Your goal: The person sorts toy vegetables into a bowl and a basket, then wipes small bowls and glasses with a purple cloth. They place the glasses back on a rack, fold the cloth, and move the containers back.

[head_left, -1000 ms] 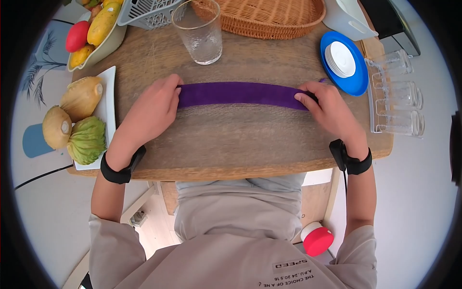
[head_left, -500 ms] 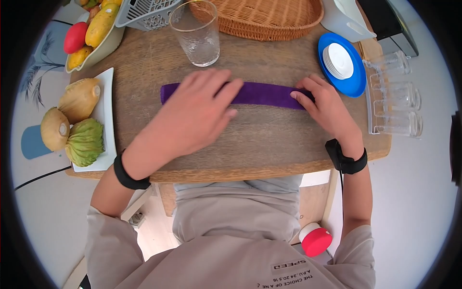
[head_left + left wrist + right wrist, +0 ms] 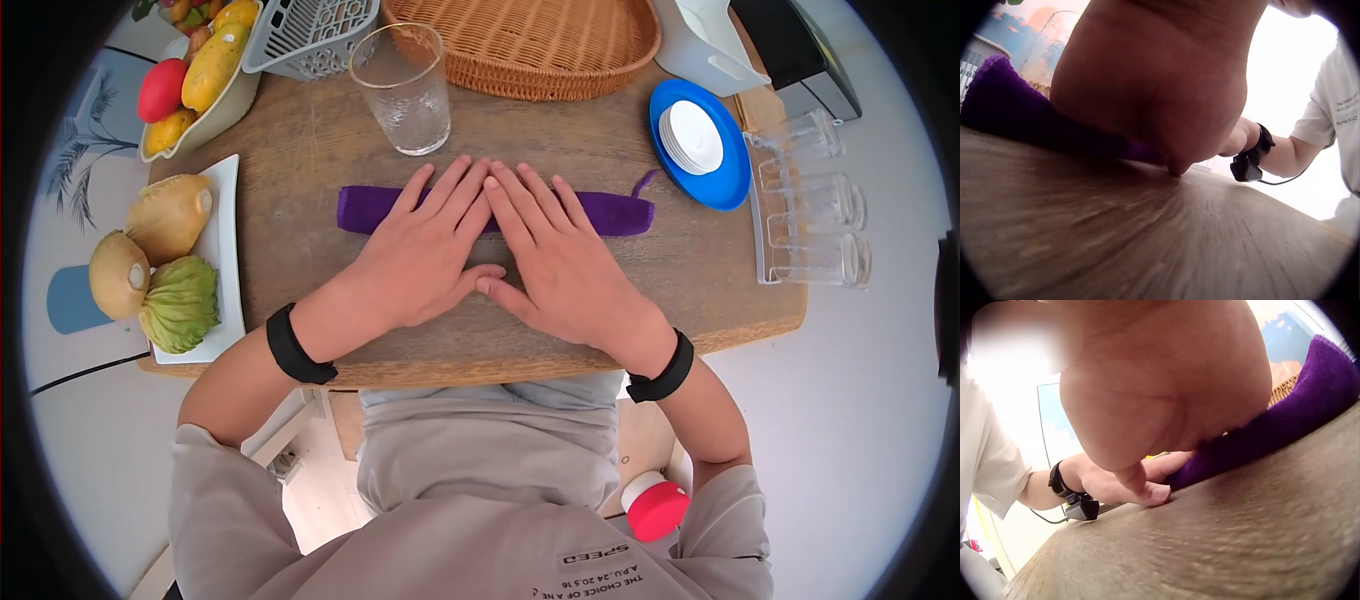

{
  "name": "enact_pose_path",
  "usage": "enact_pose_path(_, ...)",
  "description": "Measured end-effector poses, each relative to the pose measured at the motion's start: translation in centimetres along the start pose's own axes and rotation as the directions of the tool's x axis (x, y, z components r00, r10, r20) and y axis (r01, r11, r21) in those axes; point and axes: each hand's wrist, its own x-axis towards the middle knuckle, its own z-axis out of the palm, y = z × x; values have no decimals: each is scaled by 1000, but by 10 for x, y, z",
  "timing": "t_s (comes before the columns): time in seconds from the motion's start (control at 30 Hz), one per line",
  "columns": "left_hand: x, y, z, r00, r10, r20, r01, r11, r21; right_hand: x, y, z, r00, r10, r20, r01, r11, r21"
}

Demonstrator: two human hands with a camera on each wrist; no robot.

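Observation:
A purple towel (image 3: 622, 212), made into a long narrow strip, lies crosswise on the wooden table (image 3: 300, 270). Both hands rest over its middle with straight fingers, fingertips meeting near its far edge. The left hand (image 3: 425, 240) covers the part left of centre and the right hand (image 3: 560, 255) the part right of centre. Their thumbs come together on the near side. Only the towel's two ends show in the head view; a thin purple loop sticks out at its right end. In the left wrist view the towel (image 3: 1007, 103) stands thick above the tabletop beside the palm.
Beyond the towel stands a clear glass (image 3: 410, 105), with a wicker basket (image 3: 540, 90) and grey basket (image 3: 320, 45) behind. At left are a white tray (image 3: 228, 240) of produce and a fruit bowl (image 3: 225, 110). A blue plate (image 3: 735, 165) and glass rack (image 3: 765, 230) stand right.
The left hand let go of the towel's left end and slid to its middle; the right hand then left the right end and joined it. Both hands now lie flat over the towel.

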Motion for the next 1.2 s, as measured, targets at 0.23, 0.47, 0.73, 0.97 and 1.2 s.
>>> enact_pose_path(0.23, -18, -9, -9, 994, -107, 35, 108, 994, -21, -16, 17, -6, 997, 55, 57, -53, 998, -35)
enact_pose_path(0.47, -42, -21, -15, 975, -210, 80, 205, 977, 66, -31, 38, -16, 987, 121, 107, -110, 988, -108)
enact_pose_path(0.73, -48, -25, -13, 974, -216, 72, 214, 976, 34, -44, 51, -18, 972, 190, 135, -170, 974, -148)
enact_pose_path(0.97, -47, -25, -12, 972, -223, 67, 220, 974, 46, -48, 54, -18, 973, 202, 115, -187, 975, -123)
enact_pose_path(1.2, -45, -17, -15, 974, -222, 31, 215, 964, 155, -47, 50, -17, 974, 209, 87, -199, 973, -113)
